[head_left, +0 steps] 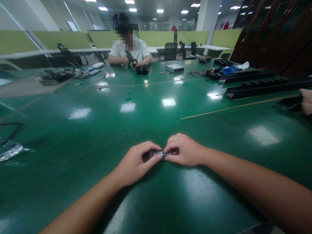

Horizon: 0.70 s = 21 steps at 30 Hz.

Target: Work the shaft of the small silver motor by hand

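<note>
A small silver metal cylinder lies sideways just above or on the green tabletop, near the middle of the view. My left hand is closed around it, thumb in front and fingers behind. From the cylinder's right end runs a thin dark rod, which looks like a narrow shaft or screw. My right hand pinches this rod close to the cylinder, its fingertips almost touching my left ones. Whether the rod and cylinder are one piece I cannot tell.
Across the green table a person works on a black device. Long black metal channels and a thin yellowish rod lie at right, near another person's hand. Electronic parts are heaped at far left.
</note>
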### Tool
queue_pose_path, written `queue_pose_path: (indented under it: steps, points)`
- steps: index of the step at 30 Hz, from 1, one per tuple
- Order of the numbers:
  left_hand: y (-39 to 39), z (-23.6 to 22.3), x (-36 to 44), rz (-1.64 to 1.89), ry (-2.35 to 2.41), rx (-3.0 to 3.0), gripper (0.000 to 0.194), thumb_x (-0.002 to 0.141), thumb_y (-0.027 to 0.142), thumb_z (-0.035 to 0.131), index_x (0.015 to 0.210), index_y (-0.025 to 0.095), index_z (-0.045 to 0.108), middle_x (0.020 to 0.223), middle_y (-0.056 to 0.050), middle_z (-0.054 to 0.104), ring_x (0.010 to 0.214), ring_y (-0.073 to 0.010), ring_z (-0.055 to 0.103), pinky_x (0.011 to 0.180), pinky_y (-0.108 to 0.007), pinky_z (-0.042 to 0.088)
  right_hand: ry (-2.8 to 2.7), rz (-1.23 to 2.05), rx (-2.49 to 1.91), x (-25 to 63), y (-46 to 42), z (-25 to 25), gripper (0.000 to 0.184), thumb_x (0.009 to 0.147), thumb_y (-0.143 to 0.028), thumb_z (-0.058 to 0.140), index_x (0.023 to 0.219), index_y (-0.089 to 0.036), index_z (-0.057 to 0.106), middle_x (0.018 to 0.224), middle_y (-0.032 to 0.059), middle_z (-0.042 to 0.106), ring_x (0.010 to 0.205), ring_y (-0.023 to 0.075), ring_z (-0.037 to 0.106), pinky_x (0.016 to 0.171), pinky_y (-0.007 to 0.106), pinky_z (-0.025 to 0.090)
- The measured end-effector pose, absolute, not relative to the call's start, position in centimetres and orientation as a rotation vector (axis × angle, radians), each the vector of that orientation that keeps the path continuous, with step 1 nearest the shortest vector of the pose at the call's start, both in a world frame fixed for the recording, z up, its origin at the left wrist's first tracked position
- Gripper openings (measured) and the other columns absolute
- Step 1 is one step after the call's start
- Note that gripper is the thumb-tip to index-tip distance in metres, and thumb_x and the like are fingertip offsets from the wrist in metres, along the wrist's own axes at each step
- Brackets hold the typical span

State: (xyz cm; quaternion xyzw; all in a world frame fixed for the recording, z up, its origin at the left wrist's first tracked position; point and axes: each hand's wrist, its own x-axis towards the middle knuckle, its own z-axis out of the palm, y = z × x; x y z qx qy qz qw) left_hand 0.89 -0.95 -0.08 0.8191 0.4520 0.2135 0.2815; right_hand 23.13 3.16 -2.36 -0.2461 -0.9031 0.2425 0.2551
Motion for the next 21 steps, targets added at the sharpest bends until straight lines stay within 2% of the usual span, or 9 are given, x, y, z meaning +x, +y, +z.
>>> queue_pose_path:
  steps: [21]
  points:
    - [-0.96,-0.49,0.92,0.560,1.181,2.228,0.019,0.086,0.029,0.064,0.103,0.021,0.066,0.092,-0.002,0.066,0.082,-0.0166,0.061,0.074,-0.027,0.046,-2.434,0.649,-0.652,23.13,3.18,-2.49,0.011,0.080,-0.025,0.071,0.086,-0.017,0.073,0.077,0.0018,0.068,0.073,0.0135,0.060,0.070,0.026,0.042]
